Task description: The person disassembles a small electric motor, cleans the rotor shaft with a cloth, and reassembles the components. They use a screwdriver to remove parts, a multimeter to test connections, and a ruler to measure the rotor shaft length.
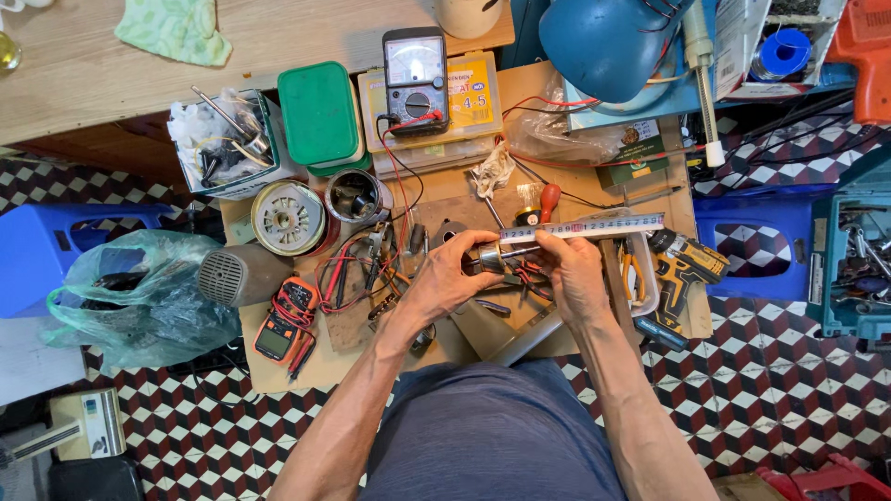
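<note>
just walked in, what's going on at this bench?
A person seated at a cluttered low workbench holds a small metal cylindrical part in the left hand. The right hand lays a tape measure blade across it. Nearby lie an analog multimeter, an orange clamp meter and a cordless drill, none in hand.
</note>
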